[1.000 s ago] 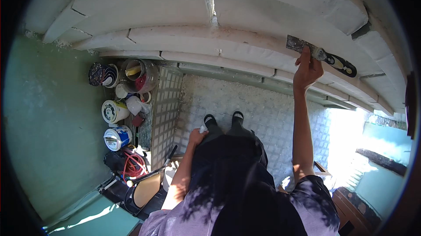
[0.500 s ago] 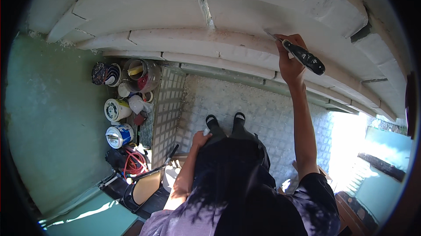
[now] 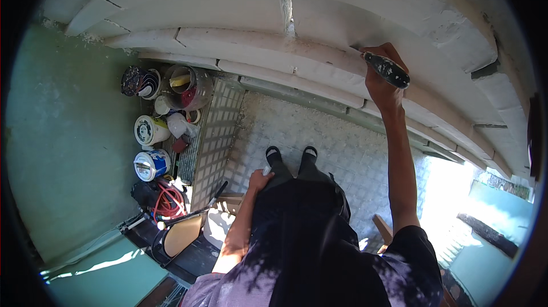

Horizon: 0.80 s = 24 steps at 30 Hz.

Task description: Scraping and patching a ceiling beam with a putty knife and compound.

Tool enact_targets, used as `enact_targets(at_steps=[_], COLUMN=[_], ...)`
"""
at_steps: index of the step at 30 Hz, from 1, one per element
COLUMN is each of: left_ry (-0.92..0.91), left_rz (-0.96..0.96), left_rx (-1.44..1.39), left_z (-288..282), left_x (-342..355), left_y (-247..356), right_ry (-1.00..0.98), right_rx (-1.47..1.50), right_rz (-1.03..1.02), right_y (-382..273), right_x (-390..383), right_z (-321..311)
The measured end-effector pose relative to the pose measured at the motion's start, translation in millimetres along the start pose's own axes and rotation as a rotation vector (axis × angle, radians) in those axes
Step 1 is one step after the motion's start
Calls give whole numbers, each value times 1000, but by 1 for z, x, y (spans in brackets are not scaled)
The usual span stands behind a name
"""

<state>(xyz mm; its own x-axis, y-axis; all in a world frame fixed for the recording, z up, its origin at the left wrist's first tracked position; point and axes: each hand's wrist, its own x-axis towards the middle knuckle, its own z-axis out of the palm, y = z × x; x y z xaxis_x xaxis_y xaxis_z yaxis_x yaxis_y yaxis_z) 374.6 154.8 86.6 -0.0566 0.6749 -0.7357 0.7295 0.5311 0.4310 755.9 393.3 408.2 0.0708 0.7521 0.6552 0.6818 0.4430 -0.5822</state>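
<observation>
right hand (image 3: 381, 81) clamps scraper (image 3: 387, 70), handle slanting lower-right; left hand (image 3: 260, 180) rests closed.

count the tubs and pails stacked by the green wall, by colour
White tubs with printed labels: 2
Clear pail holding tools: 1
Dark round container: 1
Total: 4
Right hand holds a dark-handled putty knife; left hand rests on the thigh.

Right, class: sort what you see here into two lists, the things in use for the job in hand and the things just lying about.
In use:
right hand
dark-handled tool, gripped and held against the wall
white block wall

Lying about:
paint tins
clear bucket
red hose coil
left hand, resting on the thigh
</observation>
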Motion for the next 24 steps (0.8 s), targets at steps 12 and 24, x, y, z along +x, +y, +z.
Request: enact_targets(at_steps=[12, 24], left_ry=[22, -12], left_rz=[37, 40], left_rx=[-13, -8], left_z=[-9, -18], left_x=[-2, 0], left_y=[-10, -17], right_ry=[3, 29], right_rx=[-76, -143], right_rz=[-4, -64], right_y=[-11, -2], right_x=[-7, -2], right_z=[3, 16])
